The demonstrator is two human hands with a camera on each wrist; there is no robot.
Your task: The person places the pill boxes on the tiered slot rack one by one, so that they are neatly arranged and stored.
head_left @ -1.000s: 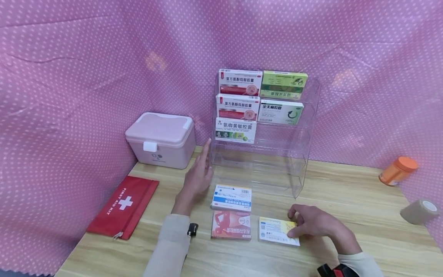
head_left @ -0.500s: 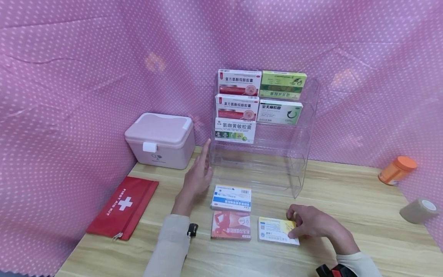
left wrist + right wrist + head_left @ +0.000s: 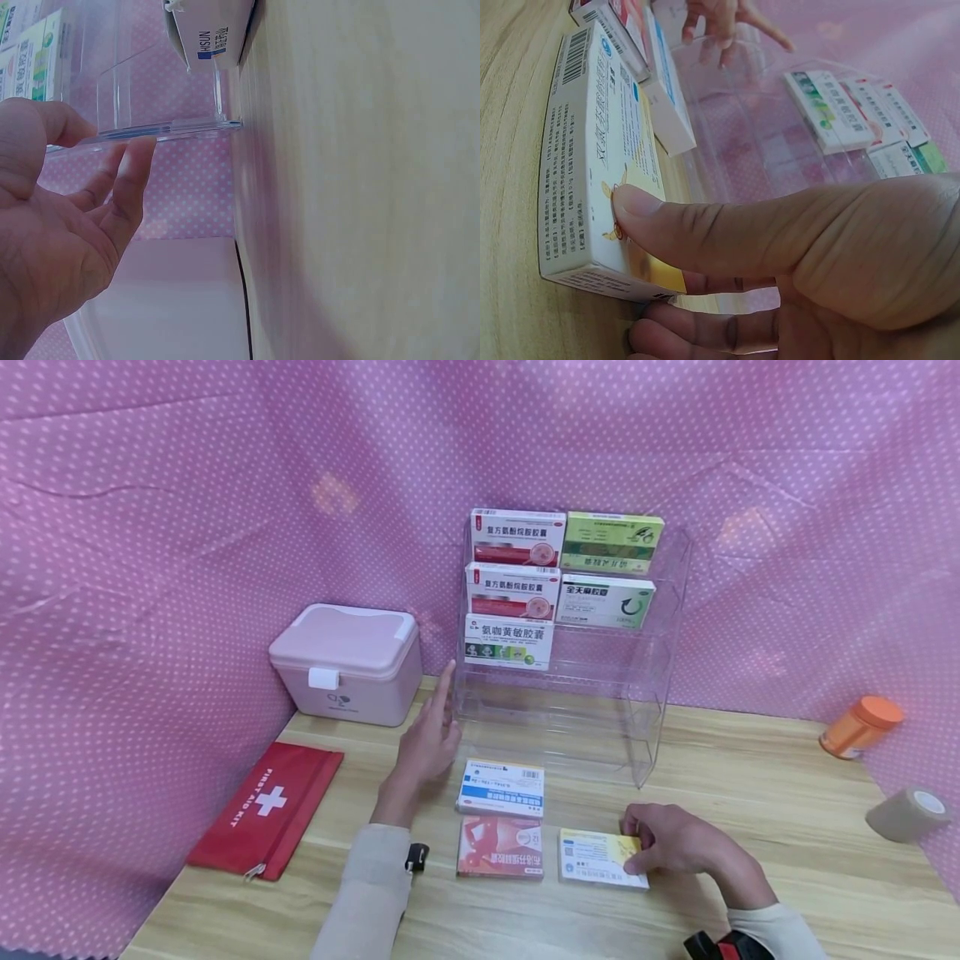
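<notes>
Where the yellow-and-white box [image 3: 596, 858] lies: on the near part of the tabletop [image 3: 757, 777], just right of the red box [image 3: 500, 847] and apart from it; whether its right end is lifted a little, I cannot tell.
Right hand [image 3: 678, 839]: it pinches this box at the right end, with the thumb on the printed top face and other fingers at the far right corner.
Left hand [image 3: 429, 739]: well apart from the right one, it pinches the left side panel of the clear rack [image 3: 600, 647] between thumb and fingers.
Box handling: probably light; the thin card seems stiff at the edges but easily dented on the wide face, and a little slippery.
Best hold for box: I would take the two long edges near the right end, with gentle pressure.
Rack handling: likely stiff, smooth and rather light plastic, so it could slide; the side panel seems a good place to steady it.
</notes>
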